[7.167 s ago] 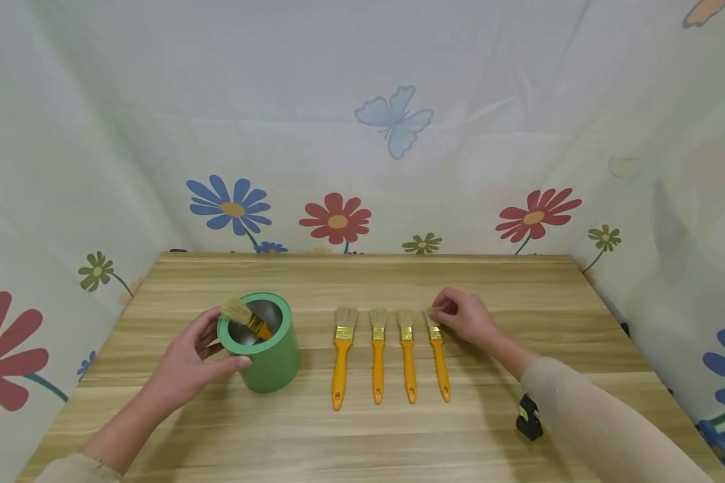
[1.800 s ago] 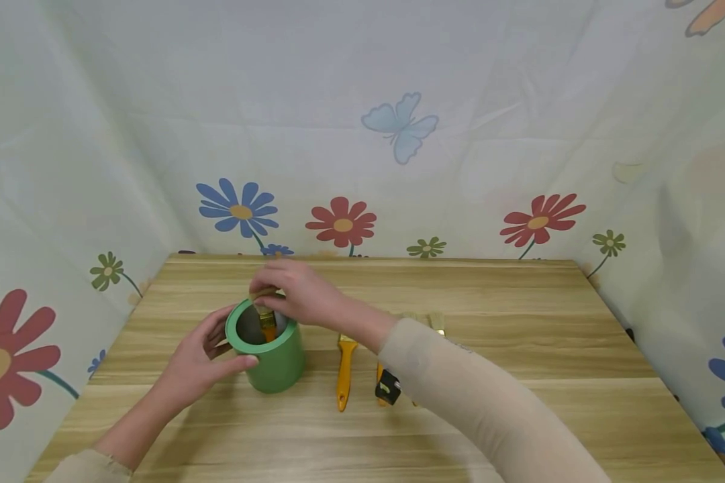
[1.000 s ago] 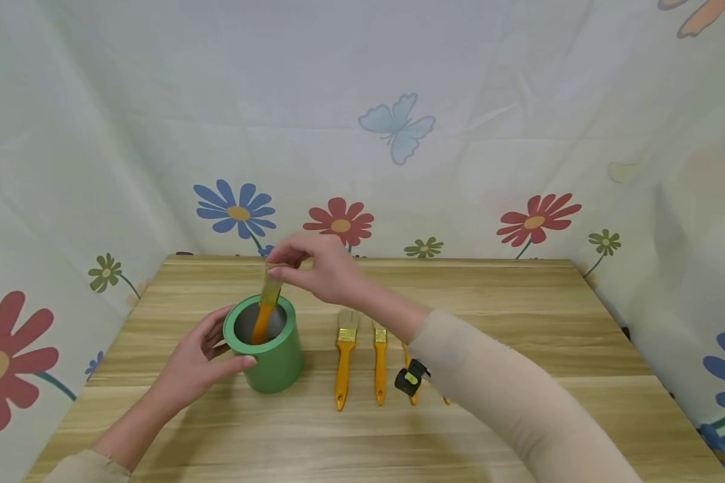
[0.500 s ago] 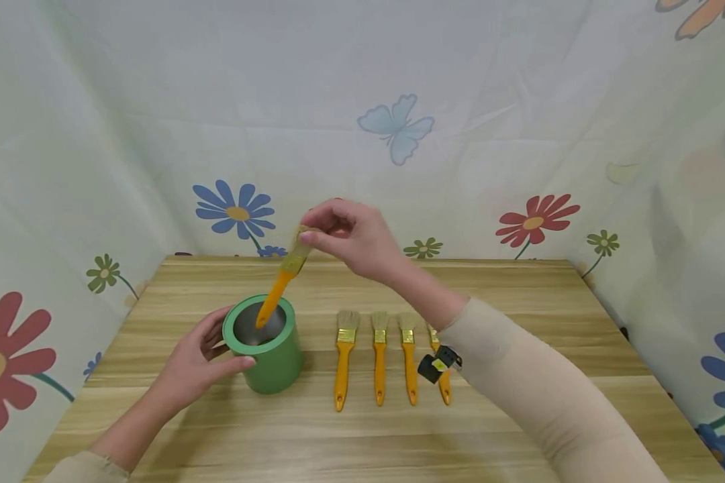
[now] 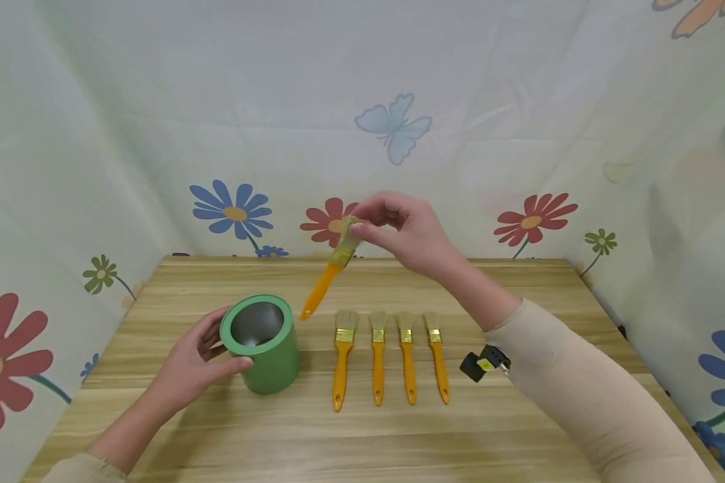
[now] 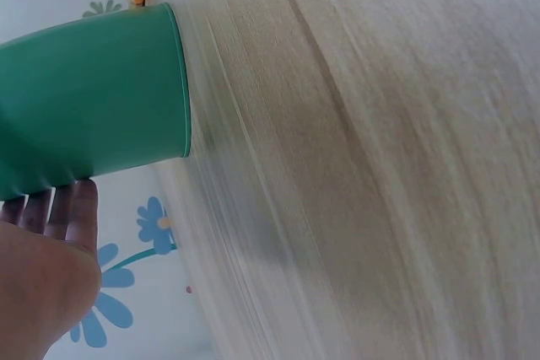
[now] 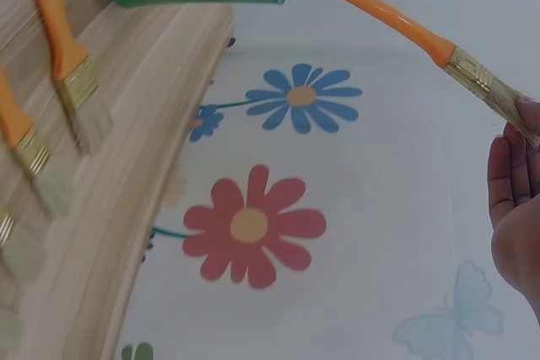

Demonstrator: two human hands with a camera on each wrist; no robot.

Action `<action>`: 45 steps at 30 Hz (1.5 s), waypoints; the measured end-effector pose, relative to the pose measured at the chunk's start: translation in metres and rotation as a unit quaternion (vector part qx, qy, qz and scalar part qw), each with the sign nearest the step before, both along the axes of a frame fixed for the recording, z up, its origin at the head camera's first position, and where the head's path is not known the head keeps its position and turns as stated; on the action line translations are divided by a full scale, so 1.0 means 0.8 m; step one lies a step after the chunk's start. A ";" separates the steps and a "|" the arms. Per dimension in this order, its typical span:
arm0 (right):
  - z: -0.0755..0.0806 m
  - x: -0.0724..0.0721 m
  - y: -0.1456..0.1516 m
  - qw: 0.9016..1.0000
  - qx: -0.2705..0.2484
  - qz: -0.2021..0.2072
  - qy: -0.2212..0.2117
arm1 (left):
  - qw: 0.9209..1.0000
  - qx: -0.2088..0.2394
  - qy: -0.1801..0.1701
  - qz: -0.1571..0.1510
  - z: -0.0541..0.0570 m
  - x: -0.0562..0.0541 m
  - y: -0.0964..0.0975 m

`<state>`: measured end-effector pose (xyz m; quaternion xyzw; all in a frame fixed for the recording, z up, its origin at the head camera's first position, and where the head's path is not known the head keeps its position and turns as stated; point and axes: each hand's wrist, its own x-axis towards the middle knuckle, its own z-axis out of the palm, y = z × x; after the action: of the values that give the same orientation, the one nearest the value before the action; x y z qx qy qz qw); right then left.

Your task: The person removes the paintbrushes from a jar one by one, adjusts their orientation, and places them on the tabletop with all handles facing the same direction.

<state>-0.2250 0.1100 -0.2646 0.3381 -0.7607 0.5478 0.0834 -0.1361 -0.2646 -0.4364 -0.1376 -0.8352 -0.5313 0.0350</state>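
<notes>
My right hand (image 5: 413,235) pinches a paintbrush (image 5: 322,290) by its pale bristles, up in the air. The brush slants, its orange handle pointing down and left, just right of the green can (image 5: 274,365). My left hand (image 5: 184,376) grips the upright can at its left side, thumb in front and fingers behind. No brush shows in the can's grey opening. In the right wrist view, the held paintbrush (image 7: 396,18) has its handle tip by the can's rim. The left wrist view has the fingers of my left hand (image 6: 51,259) against the can's wall (image 6: 101,94).
Several orange-handled paintbrushes lie in a row right of the can, bristles away from me; the leftmost, widest brush (image 5: 340,365) is nearest it. The wood-grain table (image 5: 489,436) ends at a flowered cloth backdrop (image 5: 495,134). A small black device (image 5: 483,362) sits at my right wrist.
From the rightmost brush in the row, my right hand has moved to the can, taken the paintbrush out, and carried it up and right. My left hand stays on the can.
</notes>
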 end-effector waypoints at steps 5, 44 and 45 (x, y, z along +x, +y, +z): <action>-0.006 -0.001 0.028 0.999 0.030 -0.023 -0.006 | 1.000 -0.002 0.002 0.001 0.000 0.000 -0.001; -0.087 0.013 0.207 0.950 0.293 -0.082 -0.068 | 1.000 0.001 0.000 -0.005 0.003 -0.001 -0.001; -0.090 0.012 0.209 0.949 0.296 -0.080 -0.070 | 1.000 0.001 0.000 -0.005 0.003 -0.001 -0.001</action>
<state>-0.2151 0.2768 -0.3367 0.2467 -0.9171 0.3116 -0.0307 -0.1370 -0.2651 -0.4343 -0.1414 -0.8339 -0.5325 0.0323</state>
